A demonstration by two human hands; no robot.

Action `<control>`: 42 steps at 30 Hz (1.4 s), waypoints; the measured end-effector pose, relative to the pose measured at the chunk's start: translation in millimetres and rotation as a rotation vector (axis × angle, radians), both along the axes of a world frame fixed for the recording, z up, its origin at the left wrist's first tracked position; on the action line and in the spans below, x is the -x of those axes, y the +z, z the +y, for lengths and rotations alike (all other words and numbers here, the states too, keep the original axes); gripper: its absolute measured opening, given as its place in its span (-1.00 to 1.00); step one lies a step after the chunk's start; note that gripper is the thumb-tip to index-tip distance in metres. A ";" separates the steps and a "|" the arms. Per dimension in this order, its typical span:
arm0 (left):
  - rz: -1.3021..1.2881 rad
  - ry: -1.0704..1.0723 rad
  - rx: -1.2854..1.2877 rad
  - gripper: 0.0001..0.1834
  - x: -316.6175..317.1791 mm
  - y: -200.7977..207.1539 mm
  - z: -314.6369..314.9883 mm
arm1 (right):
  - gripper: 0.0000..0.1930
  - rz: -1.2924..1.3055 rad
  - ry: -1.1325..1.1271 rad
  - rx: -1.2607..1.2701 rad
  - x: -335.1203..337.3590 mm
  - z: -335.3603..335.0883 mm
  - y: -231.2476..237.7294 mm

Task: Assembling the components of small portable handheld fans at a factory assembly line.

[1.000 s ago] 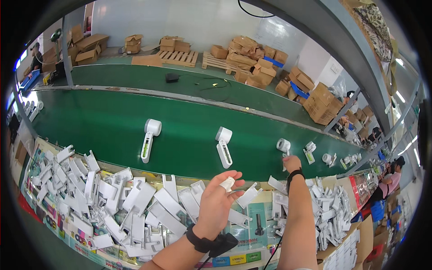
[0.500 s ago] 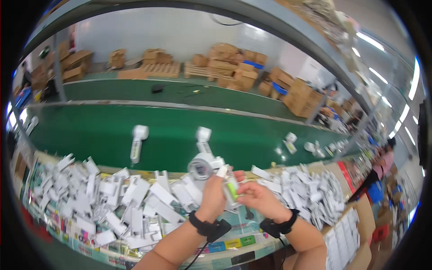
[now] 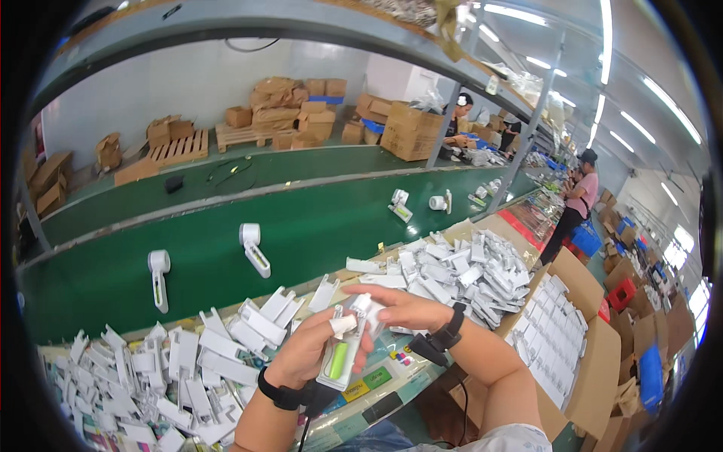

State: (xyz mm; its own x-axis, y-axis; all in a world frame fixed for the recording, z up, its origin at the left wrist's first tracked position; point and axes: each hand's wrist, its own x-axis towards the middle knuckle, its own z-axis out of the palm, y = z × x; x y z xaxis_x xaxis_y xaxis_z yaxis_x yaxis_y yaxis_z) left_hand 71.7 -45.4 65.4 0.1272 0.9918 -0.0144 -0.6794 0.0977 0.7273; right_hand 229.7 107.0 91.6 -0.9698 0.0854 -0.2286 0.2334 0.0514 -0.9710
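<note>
Over the near edge of the worktable, my left hand point(image 3: 301, 354) is closed around the handle of a white handheld device point(image 3: 329, 371). Its handle is uncovered on the upper side and shows a bright green battery cell point(image 3: 339, 360). A white wrap covers the tip of my left thumb. My right hand point(image 3: 414, 310) grips the device's head end, which the fingers partly hide. White plastic handle covers point(image 3: 207, 350) lie in a loose heap to the left, and a second heap of white parts point(image 3: 478, 271) lies beyond my right forearm.
A green conveyor belt point(image 3: 203, 248) runs behind the table, carrying several similar white devices point(image 3: 254, 248). To the right, an open carton point(image 3: 602, 369) holds rows of white parts. A steel post point(image 3: 444, 124) and overhead shelf frame the belt. Other people point(image 3: 580, 200) stand further along the line.
The view has swung to the right, bringing the carton and co-workers into fuller view. The device is now closer to me, and my right hand has shifted from the battery area to its head end.
</note>
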 end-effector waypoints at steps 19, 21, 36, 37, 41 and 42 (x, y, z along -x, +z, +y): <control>0.349 0.063 -0.059 -0.74 -10.8 -26.3 23.5 | -0.64 0.676 -0.252 -2.115 -36.1 -3.3 30.7; 0.356 0.050 -0.093 -0.75 -10.5 -27.8 29.3 | -0.62 0.622 -0.294 -2.146 -35.2 0.2 27.8; 1.114 0.284 -0.237 -0.69 -10.8 -26.1 23.2 | -0.49 0.318 -0.100 -1.706 -26.6 -16.9 48.8; 1.111 0.281 -0.235 -0.69 -12.2 -28.1 24.2 | -0.45 0.253 -0.076 -1.367 -27.8 -18.3 54.2; 1.322 0.453 -0.396 -0.70 -18.0 -44.7 27.4 | -0.37 0.067 0.059 -1.026 -19.0 -24.5 75.8; 1.418 0.521 -0.499 -0.70 -22.4 -49.0 28.3 | -0.37 -0.025 0.086 -1.020 -17.3 -25.3 78.3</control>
